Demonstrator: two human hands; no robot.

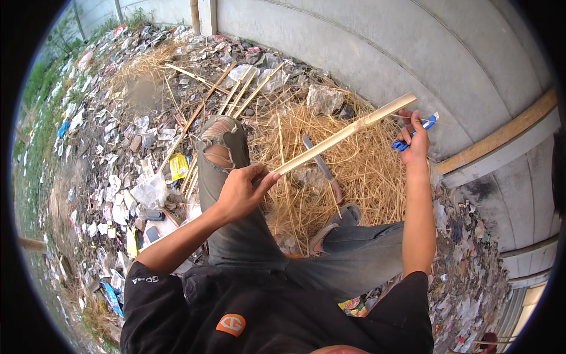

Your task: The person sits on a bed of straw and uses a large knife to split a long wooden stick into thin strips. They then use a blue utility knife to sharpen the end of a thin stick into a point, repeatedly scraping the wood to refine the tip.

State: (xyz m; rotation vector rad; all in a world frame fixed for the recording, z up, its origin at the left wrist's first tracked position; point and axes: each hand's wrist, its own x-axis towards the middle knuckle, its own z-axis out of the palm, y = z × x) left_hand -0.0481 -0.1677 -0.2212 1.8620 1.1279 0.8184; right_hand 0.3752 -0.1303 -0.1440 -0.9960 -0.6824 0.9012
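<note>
Clasping a cutter (431, 121), the right hand (417, 143) is risking a nick should it slip; the left hand (243, 190) is gripping a strip (342, 136) whose edge could cut if dragged.

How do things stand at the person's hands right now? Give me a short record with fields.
Left grip: closed on the near end of a pale split bamboo strip
Right grip: holding a blue cutter near the strip's far end; contact with the strip unclear
Below the strip: long knife lying on dry straw
Beyond the knee: more loose strips
Left side: scattered litter
Backdrop: grey wall
</note>
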